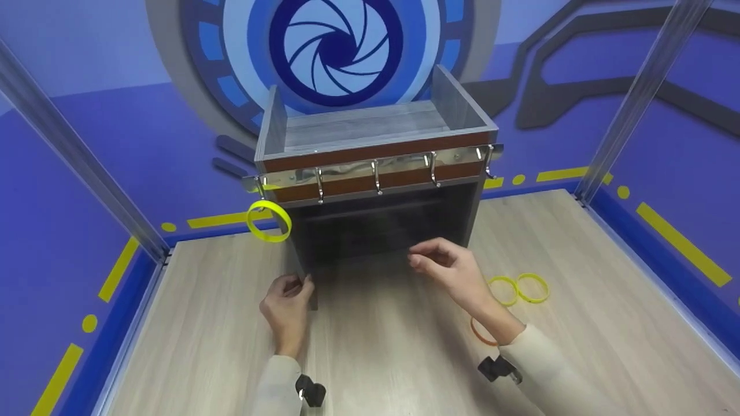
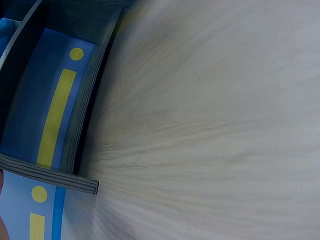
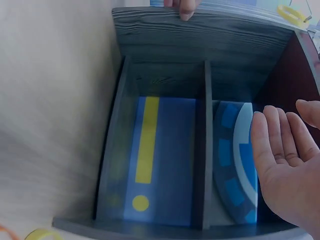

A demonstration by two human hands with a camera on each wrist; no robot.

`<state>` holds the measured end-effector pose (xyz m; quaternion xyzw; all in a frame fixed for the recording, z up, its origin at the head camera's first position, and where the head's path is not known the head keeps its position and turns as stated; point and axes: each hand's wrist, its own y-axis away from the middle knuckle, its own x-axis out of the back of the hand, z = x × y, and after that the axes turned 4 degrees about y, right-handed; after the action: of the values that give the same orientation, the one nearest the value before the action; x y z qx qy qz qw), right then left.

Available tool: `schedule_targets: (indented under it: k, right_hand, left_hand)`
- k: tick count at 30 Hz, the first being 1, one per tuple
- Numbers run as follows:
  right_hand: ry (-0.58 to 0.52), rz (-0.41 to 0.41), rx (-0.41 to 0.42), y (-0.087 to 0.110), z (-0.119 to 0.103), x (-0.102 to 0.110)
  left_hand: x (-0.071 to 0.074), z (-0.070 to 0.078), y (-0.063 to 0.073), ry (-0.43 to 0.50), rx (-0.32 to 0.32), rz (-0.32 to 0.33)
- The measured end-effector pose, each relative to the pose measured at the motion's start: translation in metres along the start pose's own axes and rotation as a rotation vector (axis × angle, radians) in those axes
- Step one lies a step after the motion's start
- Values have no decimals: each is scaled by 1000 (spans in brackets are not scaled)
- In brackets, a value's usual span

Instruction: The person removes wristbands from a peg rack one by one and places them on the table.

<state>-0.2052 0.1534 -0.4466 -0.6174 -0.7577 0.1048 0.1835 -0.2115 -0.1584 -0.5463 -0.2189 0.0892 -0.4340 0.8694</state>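
A grey wooden rack (image 1: 370, 124) stands on the table, a metal strip of several hooks (image 1: 347, 171) along its front. From the leftmost hook hangs a yellow ring (image 1: 269, 238). My left hand (image 1: 286, 306) grips the lower front edge of the rack's left side panel (image 3: 200, 32); its fingertips (image 3: 187, 9) show over that edge in the right wrist view. My right hand (image 1: 454, 271) holds nothing. It hovers before the rack's opening toward the right, fingers loosely bent and palm turned inward.
Two yellow rings (image 1: 533, 301) lie side by side on the table right of my right hand. An orange ring (image 1: 480, 335) lies partly hidden under my right forearm. Patterned blue walls (image 1: 191, 133) with metal corner posts (image 1: 624, 104) enclose the table.
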Motion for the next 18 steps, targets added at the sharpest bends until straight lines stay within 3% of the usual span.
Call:
schedule_targets:
  k: [18]
  right_hand:
    - [-25, -6, 79, -35, -37, -33]
  left_hand:
    - [-1, 2, 0, -13, 14, 12]
